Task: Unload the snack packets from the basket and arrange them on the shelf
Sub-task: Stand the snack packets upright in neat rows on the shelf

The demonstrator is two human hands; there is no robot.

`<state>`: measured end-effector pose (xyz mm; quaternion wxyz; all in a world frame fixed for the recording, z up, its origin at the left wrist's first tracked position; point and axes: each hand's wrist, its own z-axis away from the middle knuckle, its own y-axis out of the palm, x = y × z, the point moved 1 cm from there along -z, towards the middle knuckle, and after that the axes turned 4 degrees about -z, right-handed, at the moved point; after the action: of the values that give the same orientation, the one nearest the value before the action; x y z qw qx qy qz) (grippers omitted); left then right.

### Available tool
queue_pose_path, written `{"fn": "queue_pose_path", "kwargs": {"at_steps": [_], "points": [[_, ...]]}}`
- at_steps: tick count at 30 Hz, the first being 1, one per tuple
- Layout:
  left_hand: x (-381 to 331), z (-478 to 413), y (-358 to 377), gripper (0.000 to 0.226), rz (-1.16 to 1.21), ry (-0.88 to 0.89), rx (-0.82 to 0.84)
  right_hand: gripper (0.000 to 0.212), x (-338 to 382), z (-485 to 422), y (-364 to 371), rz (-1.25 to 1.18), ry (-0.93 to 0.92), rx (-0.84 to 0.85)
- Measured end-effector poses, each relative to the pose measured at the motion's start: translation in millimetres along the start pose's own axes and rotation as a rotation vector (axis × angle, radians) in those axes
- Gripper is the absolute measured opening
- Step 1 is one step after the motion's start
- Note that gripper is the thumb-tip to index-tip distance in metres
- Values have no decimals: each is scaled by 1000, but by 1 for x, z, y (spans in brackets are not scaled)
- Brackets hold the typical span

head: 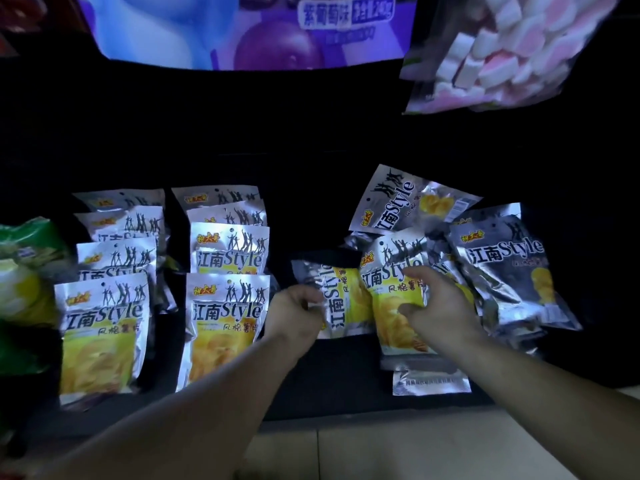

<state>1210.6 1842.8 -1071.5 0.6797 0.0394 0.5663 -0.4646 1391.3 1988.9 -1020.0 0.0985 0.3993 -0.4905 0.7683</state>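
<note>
Silver and yellow chip packets lie on a dark shelf [339, 382]. Two tidy overlapping rows stand at the left, one row [104, 327] beside the other [225, 323]. A loose pile [498, 265] lies at the right. My left hand [298, 313] pinches the edge of a sideways packet [341, 299]. My right hand [440, 303] grips an upright packet [394, 285] on the pile. One packet [431, 381] lies face down near the shelf's front edge. No basket is in view.
Green snack bags [24, 282] sit at the far left of the shelf. A bag of pink and white marshmallows [502, 53] hangs at the upper right. A purple packet [242, 29] hangs above the middle. Pale floor tiles [381, 448] show below the shelf.
</note>
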Motion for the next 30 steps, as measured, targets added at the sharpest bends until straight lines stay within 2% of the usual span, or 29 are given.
{"fn": "queue_pose_path", "kwargs": {"at_steps": [4, 8, 13, 21, 26, 30], "points": [[-61, -3, -47, 33, -87, 238, 60, 59, 8, -3, -7, -78, -13, -20], [-109, -2, -96, 34, -216, 362, 146, 57, 21, -3, -11, -123, -20, -38], [-113, 0, -120, 62, -199, 310, 329, 52, 37, -4, -10, -197, -49, 28], [-79, -2, -100, 47, -105, 239, 568, 45, 56, -16, 4, -352, -38, 164], [-64, -13, -70, 29, 93, 189, 341, 28, 63, -8, 10, -483, 27, 321], [-55, -20, -62, 27, 188, 127, 202, 49, 61, -10, 10, -530, 96, 304]]}}
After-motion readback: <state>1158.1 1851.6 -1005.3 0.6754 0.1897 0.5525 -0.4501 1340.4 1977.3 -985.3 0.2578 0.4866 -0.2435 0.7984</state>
